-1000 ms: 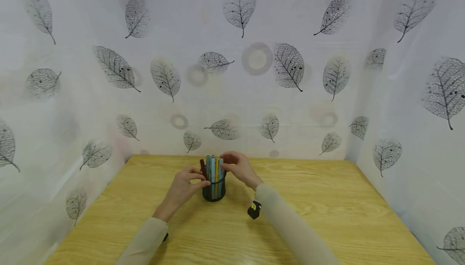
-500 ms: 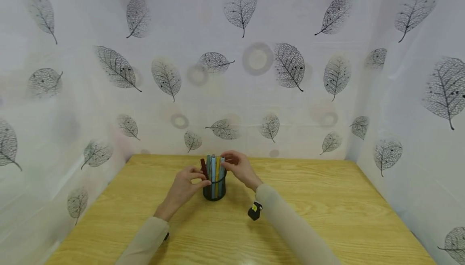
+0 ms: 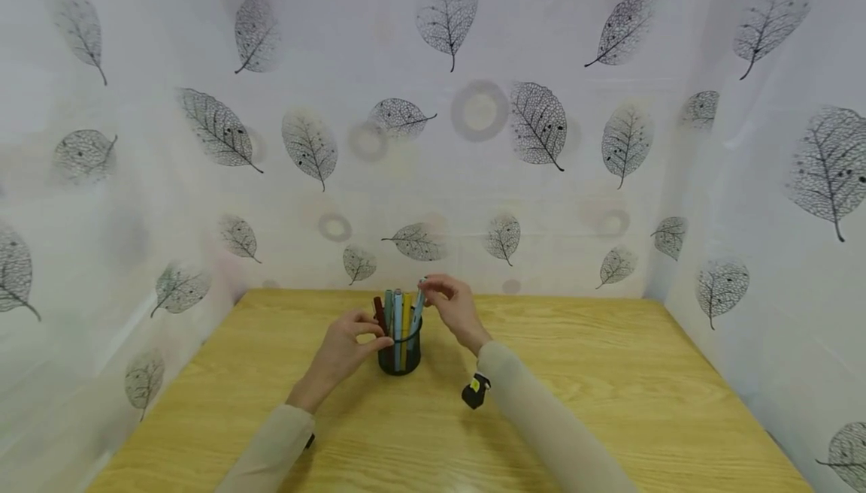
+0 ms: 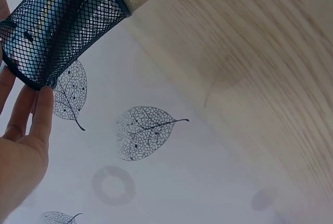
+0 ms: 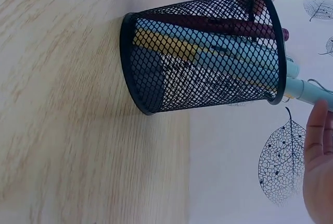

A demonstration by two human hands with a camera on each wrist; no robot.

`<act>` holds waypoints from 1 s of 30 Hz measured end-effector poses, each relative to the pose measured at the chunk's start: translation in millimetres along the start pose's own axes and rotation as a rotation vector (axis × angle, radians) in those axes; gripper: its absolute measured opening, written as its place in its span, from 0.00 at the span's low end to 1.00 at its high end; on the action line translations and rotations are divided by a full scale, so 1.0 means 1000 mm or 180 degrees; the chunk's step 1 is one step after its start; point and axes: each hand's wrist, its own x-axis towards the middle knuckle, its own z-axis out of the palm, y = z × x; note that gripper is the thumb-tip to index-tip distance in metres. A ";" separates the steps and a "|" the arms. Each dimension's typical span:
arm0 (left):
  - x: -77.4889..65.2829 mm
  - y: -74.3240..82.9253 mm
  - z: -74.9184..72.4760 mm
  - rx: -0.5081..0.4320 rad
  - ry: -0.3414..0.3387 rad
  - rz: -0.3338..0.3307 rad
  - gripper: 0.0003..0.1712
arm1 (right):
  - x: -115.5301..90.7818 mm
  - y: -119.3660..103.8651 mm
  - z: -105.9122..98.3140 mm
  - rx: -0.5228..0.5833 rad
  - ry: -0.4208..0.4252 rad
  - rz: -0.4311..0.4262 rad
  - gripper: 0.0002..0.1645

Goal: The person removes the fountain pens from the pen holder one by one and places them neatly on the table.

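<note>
A black mesh pen holder (image 3: 391, 364) stands on the wooden table, holding several pens. Among them are a dark red pen (image 3: 379, 308), a yellow one (image 3: 407, 311) and a pale blue one (image 3: 397, 320). My left hand (image 3: 340, 348) grips the holder's rim on its left side; in the left wrist view, its fingers (image 4: 41, 114) reach the rim. At the right side, my right hand (image 3: 455, 313) pinches the upper end of a light blue pen (image 3: 418, 308). That light blue pen (image 5: 307, 90) sticks out past the rim in the right wrist view, its lower part inside the mesh.
The wooden table (image 3: 595, 388) spreads around the holder. Behind it and along both sides hangs a white curtain (image 3: 433, 177) printed with dark leaves. A black wrist camera (image 3: 476, 391) hangs under my right sleeve (image 3: 541, 418).
My right hand has risen slightly, and the light blue pen has come higher out of the holder and leans right. The left hand stays at the rim.
</note>
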 end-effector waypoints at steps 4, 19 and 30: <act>0.000 -0.001 0.001 -0.0028 -0.0020 0.0003 0.07 | 0.000 -0.002 -0.001 0.0031 0.0076 0.0036 0.14; -0.001 -0.001 0.001 -0.0044 0.0001 0.0004 0.07 | 0.013 0.005 -0.009 0.0621 0.0721 0.0090 0.27; -0.001 -0.002 0.001 -0.0015 0.0069 0.0079 0.07 | 0.009 0.014 -0.020 0.0573 0.0580 0.0138 0.24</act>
